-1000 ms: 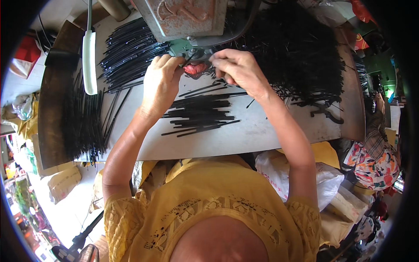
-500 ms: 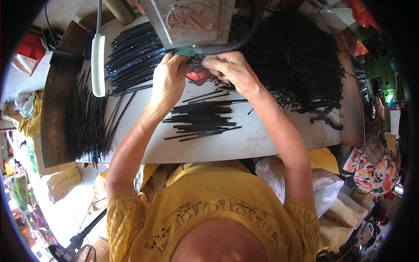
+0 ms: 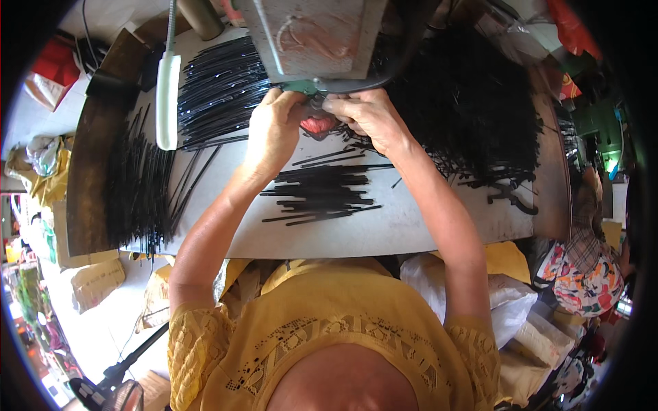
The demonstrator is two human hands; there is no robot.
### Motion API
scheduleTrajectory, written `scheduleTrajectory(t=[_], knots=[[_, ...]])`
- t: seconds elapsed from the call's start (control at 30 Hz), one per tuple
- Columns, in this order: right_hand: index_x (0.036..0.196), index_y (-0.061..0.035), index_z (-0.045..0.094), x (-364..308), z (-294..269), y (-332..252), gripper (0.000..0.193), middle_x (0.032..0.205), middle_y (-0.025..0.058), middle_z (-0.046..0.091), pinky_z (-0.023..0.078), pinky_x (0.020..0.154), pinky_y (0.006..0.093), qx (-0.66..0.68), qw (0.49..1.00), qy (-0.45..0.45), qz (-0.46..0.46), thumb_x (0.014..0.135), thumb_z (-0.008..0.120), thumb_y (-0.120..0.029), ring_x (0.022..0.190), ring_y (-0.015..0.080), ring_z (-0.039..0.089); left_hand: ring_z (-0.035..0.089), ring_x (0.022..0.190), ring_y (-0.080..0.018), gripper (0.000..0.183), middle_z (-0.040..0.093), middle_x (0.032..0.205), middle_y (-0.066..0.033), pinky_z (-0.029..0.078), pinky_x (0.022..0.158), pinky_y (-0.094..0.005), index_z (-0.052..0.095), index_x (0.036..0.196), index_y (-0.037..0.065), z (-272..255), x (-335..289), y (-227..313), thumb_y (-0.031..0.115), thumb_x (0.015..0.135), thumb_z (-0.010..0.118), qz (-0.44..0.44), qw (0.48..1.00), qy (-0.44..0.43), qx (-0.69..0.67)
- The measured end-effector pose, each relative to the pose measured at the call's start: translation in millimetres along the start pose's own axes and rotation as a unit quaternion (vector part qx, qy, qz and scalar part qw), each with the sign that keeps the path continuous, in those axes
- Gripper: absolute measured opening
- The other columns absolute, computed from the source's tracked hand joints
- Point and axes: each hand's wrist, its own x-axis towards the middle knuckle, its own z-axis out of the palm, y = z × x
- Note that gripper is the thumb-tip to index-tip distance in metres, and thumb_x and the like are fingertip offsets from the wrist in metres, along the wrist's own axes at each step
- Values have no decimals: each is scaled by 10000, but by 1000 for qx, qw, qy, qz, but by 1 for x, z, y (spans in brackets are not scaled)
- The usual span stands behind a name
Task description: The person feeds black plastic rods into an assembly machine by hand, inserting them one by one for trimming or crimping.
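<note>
At the far middle of the table, both hands work just below a grey metal machine head. My left hand is closed, thumb and fingers pressed together at the machine's green lower part. My right hand pinches close to it, by a small dark metal part. Whatever sits between the fingertips is too small and hidden to make out. Just below the fingertips shows a red pad-like piece. Nearer me lies a loose bundle of thin black rods.
More black rods are stacked left of the machine, others at the table's left end. A large tangled black heap covers the right side. A white lamp hangs at left. A person in patterned clothing is at far right.
The whole view has shifted slightly. Both hands stay at the machine, and my right fingers have drawn in a little around the small part.
</note>
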Motion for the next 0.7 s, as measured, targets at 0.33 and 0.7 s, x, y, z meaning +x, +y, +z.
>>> scheduleTrajectory(t=[0.33, 0.7], knots=[[790, -83, 523, -8, -3, 4, 91, 527, -70, 376, 186, 327, 139, -19, 996, 35, 83, 779, 595, -139, 375, -3, 295, 561, 765, -315, 251, 520, 874, -155, 466, 673, -381, 568, 931, 63, -4, -10, 15, 42, 685, 524, -59, 996, -72, 11], [809, -33, 565, -2, 3, 3, 98, 548, -42, 404, 194, 335, 155, -8, 991, 68, 111, 776, 601, -117, 396, 10, 305, 550, 636, -298, 188, 455, 820, -174, 469, 508, -370, 529, 737, -11, -8, -10, 13, 133, 639, 600, 103, 988, -36, 108]])
